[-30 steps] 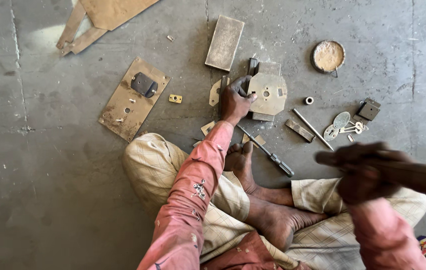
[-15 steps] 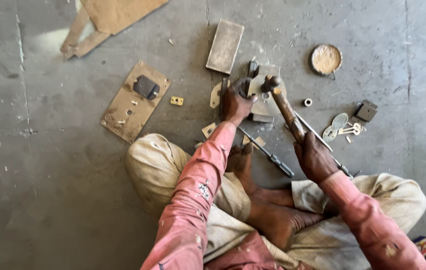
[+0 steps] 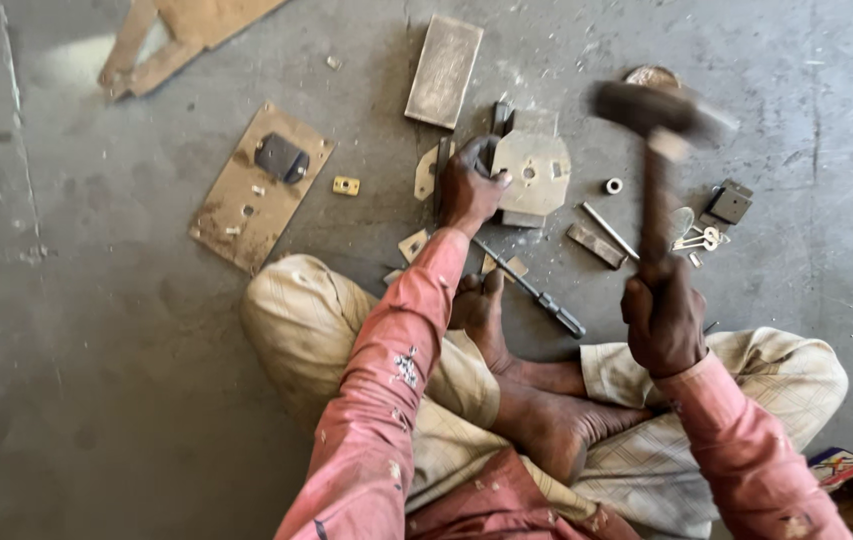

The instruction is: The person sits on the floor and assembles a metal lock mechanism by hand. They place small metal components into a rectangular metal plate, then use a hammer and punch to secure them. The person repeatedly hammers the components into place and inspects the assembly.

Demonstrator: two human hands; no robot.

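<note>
I sit cross-legged on a grey concrete floor. My left hand (image 3: 469, 186) presses down on a dark metal piece beside a pale octagonal metal plate (image 3: 534, 168) with a small hole in it. My right hand (image 3: 662, 322) grips the wooden handle of a hammer (image 3: 654, 150), whose dark, motion-blurred head is raised to the right of the plate. A screwdriver (image 3: 536, 292) lies on the floor between my hands, by my bare foot.
A brown board (image 3: 246, 200) carrying a dark block lies to the left. Behind the plate lies a grey rectangular slab (image 3: 443, 72). Keys (image 3: 698, 238), a small ring (image 3: 613, 186), a metal bar (image 3: 594, 245) and a dark block (image 3: 729, 204) lie at right. A box (image 3: 851, 485) sits bottom right.
My right hand swung the hammer down onto the plate, then lifted it back up and to the right. My left hand has stayed on the piece by the plate.
</note>
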